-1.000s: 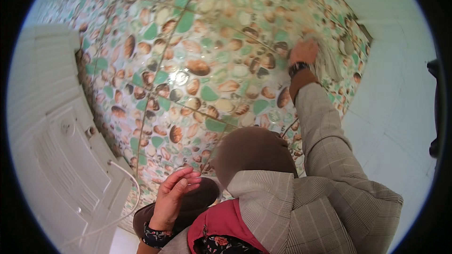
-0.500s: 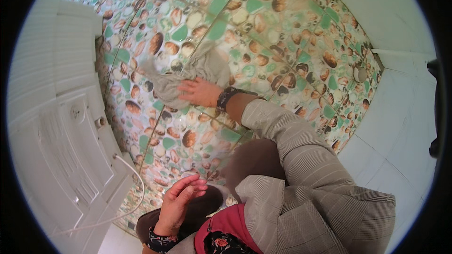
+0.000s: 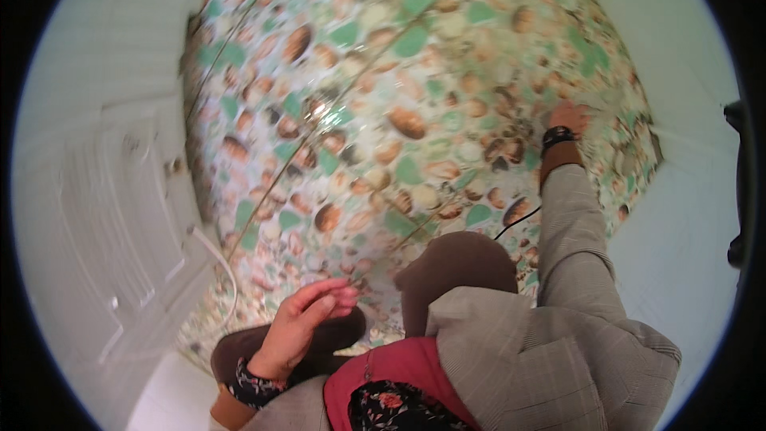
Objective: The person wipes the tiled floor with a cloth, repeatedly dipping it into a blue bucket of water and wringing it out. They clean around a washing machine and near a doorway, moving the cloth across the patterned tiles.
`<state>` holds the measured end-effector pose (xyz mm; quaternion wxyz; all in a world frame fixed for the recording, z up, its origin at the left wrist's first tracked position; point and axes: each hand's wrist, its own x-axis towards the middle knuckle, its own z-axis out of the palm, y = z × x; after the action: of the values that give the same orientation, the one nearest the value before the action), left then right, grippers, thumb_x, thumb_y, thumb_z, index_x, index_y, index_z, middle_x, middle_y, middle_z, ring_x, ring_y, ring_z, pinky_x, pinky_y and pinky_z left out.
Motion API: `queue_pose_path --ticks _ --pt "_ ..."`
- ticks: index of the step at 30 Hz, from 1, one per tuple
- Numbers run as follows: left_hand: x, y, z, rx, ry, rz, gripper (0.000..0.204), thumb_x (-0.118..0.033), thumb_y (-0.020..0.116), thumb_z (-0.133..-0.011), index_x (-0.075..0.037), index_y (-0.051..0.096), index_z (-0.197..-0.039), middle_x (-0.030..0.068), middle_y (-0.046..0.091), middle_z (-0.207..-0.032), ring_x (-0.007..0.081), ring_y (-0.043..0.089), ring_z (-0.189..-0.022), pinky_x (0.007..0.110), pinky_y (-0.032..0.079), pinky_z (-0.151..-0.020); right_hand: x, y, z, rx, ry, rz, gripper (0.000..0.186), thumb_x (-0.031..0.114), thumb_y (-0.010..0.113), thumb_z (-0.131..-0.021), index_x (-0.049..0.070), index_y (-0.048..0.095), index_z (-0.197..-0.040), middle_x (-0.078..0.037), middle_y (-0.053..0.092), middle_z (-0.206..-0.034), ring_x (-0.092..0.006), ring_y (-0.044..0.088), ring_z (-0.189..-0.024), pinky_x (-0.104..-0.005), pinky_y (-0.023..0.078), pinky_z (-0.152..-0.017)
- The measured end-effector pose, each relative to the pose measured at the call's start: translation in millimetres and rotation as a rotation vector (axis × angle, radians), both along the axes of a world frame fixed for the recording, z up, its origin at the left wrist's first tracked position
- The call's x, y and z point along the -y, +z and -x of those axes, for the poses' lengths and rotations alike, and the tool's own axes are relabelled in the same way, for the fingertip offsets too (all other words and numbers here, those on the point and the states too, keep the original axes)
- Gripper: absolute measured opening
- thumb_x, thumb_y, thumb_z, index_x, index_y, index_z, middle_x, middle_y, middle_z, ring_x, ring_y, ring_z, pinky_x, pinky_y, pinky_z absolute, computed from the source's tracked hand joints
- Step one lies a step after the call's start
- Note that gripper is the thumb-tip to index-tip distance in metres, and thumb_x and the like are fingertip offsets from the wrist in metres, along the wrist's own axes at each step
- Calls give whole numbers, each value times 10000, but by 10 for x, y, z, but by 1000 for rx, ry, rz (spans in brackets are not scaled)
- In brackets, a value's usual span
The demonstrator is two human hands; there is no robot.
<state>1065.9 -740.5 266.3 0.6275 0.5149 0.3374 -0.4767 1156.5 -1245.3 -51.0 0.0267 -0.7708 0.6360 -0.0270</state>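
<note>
My right hand (image 3: pixel 568 115) reaches far out to the right and presses down on the patterned tile floor (image 3: pixel 359 140). A pale grey cloth (image 3: pixel 603 101) shows beside and under its fingers, smeared by motion, so its outline is hard to make out. My left hand (image 3: pixel 299 327) hovers in front of my body near my left knee. Its fingers are loosely bent with the thumb apart, and nothing is in it.
A white ribbed plastic appliance panel (image 3: pixel 120 215) stands along the left, with a pale hose (image 3: pixel 227 271) hanging off it. White wall tiles (image 3: pixel 678 183) close off the right side. My bent knee (image 3: pixel 459 271) is below centre. A thin black cord (image 3: pixel 517 223) lies beside it.
My right hand has swept from the middle of the floor to the far right, and the cloth has gone with it. The left hand has barely moved.
</note>
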Motion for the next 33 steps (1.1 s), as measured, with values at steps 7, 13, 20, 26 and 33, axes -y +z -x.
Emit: queue_pose_path --ticks 7,13,20,26,33 --pt "-243 174 163 57 111 35 308 -117 466 -943 39 493 -1206 139 583 -1125 188 567 -1018 314 450 -907 -1702 -93 -1250 -56 1026 -52 410 315 511 -855 101 519 -1204 -119 459 -1280 -284 410 -1186 -455 317 -983" --pt "-391 312 317 75 129 14 303 -108 461 -944 40 491 -1207 141 583 -1129 187 566 -1022 312 452 -903 -4137 71 -537 683 2099 -536 211 171 576 -676 63 577 -857 -114 541 -923 -316 514 -909 -442 386 -840" --pt "-326 408 380 186 28 7 300 -69 456 -930 54 489 -1201 155 585 -1118 193 573 -1014 313 453 -895 -3706 278 205 242 2651 -510 507 123 573 -720 172 502 -1219 -65 423 -1346 -243 388 -1235 -448 317 -986" --pt "-33 384 314 276 -71 -25 306 -77 487 -913 48 508 -1192 148 598 -1096 197 580 -990 303 464 -877 -1796 94 40 249 1563 -1 411 122 514 -785 156 517 -1195 -85 497 -1251 -288 460 -1135 -440 351 -940" --pt "239 166 187 359 -186 -29 313 -105 513 -907 48 515 -1180 175 600 -1078 219 599 -944 327 490 -837 6 -73 2667 80 287 -9 448 234 571 -820 72 474 -1225 -141 424 -1309 -331 437 -1164 -448 416 -919"
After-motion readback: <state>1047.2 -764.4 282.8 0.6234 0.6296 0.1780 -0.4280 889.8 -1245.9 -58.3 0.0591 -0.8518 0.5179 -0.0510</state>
